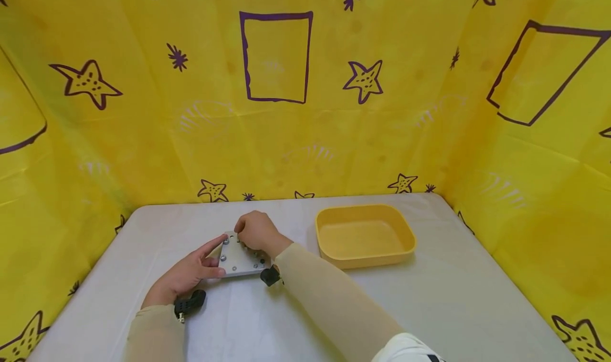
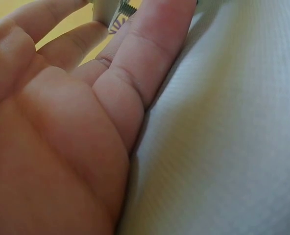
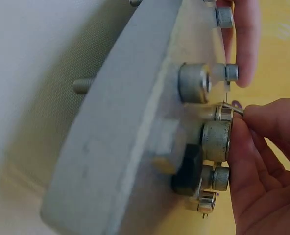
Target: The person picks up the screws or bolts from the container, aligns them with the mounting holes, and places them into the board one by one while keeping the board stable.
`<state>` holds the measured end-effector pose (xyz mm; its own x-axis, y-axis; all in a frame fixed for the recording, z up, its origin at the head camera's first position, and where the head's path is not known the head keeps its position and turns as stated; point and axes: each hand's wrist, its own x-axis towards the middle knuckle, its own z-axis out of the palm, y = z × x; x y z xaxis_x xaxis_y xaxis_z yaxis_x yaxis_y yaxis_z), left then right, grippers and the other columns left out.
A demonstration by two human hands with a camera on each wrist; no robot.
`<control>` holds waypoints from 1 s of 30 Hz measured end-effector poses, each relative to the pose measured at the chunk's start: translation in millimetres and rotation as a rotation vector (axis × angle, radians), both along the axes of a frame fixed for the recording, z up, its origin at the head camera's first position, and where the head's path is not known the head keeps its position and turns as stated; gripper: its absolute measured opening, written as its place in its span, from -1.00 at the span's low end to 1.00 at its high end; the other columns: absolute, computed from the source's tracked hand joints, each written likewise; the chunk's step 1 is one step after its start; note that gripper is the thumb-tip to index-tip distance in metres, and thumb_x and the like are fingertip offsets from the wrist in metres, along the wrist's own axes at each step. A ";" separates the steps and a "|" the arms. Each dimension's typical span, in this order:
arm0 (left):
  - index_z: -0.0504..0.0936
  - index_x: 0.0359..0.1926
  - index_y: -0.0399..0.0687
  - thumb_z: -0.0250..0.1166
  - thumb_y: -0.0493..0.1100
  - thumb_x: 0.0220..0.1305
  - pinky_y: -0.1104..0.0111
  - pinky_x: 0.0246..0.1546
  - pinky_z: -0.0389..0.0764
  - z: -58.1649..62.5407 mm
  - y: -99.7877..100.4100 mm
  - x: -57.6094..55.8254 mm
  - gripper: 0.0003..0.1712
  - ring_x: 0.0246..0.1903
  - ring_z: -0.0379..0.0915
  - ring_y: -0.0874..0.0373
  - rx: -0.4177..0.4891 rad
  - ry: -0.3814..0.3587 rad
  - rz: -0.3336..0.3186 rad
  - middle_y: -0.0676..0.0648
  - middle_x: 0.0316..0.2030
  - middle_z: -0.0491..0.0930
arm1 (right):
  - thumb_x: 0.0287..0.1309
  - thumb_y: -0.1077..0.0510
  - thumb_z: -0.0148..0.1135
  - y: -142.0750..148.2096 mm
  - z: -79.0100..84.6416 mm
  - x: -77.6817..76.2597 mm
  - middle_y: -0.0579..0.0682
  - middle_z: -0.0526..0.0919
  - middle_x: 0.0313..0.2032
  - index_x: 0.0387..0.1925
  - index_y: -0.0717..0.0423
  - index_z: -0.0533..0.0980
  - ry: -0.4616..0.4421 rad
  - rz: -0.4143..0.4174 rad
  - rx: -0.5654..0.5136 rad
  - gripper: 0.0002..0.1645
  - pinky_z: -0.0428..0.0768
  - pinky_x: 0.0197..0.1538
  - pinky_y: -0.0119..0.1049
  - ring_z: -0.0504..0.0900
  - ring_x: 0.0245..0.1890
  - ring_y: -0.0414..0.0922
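Observation:
A light grey metal plate (image 1: 242,258) with several bolts in it is held tilted just above the table. My left hand (image 1: 187,271) grips its left side, thumb near the front corner and index finger reaching toward the far corner. In the left wrist view, the palm (image 2: 52,147) fills much of the picture, and a threaded bolt end (image 2: 128,9) shows past the fingers. My right hand (image 1: 260,232) is over the plate's far right side. In the right wrist view it pinches a thin metal rod (image 3: 233,107), like a hex key, at a socket-head bolt (image 3: 224,113). Most of the rod is hidden.
A yellow rectangular tray (image 1: 365,260) stands to the right of the hands on the pale cloth-covered table (image 1: 458,298). Yellow patterned curtains (image 1: 286,139) rise behind and at both sides. Bolt shanks (image 3: 84,86) stick out under the plate.

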<state>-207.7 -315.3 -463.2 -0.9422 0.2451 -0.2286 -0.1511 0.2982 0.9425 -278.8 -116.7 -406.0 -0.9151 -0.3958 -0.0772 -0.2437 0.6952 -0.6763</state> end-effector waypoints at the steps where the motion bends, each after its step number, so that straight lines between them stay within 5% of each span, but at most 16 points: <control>1: 0.05 0.58 0.14 0.50 -0.20 0.13 0.27 0.00 0.49 0.1 0.3 0.1 0.11 -0.03 0.50 -0.05 0.003 -0.001 -0.005 -0.30 0.20 0.40 | 0.25 0.22 0.29 0.3 0.1 -0.1 -0.20 0.58 -0.35 -0.22 -0.01 0.71 0.005 0.008 0.013 -0.87 0.52 -0.36 -0.39 0.50 -0.35 -0.21; 11: 0.08 0.57 0.22 0.52 -0.18 0.11 0.25 0.02 0.50 -2.7 4.2 -2.8 0.11 -0.01 0.52 -0.05 0.008 -0.023 0.001 -0.32 0.35 0.25 | 0.31 0.13 0.28 34.4 9.4 -1.4 -0.26 0.61 -0.32 -0.14 -0.03 0.72 0.050 0.042 -0.046 -0.84 0.53 -0.24 -0.36 0.52 -0.31 -0.23; 20: 0.09 0.56 0.34 0.54 -0.14 0.06 0.20 -0.02 0.44 -3.4 0.4 -0.1 0.14 -0.02 0.50 -0.05 -0.060 -0.025 0.033 -0.29 0.36 0.24 | 0.33 0.19 0.24 105.7 24.7 -0.3 -0.16 0.67 -0.35 -0.19 0.05 0.70 0.039 -0.046 -0.313 -0.86 0.59 -0.25 -0.30 0.65 -0.36 -0.17; 25: 0.13 0.54 0.42 0.50 -0.08 0.13 0.04 0.01 0.38 7.7 5.7 0.9 0.04 0.07 0.38 -0.12 -0.263 0.041 -0.028 -0.19 0.49 0.05 | 0.32 0.23 0.24 130.9 22.4 -2.3 0.02 0.68 -0.29 -0.23 0.12 0.69 -0.037 -0.158 -0.493 -0.88 0.63 -0.16 -0.25 0.69 -0.29 0.00; 30: 0.16 0.55 0.24 0.39 -0.16 0.18 -0.19 0.16 0.26 21.7 19.5 -0.1 -0.04 0.21 0.28 -0.30 -0.446 0.135 -0.119 -0.19 0.55 -0.22 | 0.33 0.24 0.23 145.6 16.3 -4.7 0.12 0.68 -0.22 -0.25 0.13 0.68 -0.074 -0.215 -0.562 -0.88 0.63 -0.15 -0.25 0.68 -0.30 -0.03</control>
<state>-207.8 -295.8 -441.5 -0.9420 0.2590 -0.2134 0.0239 0.6859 0.7273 -283.4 28.9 -389.7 -0.9793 -0.2010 0.0239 -0.0759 0.2552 -0.9639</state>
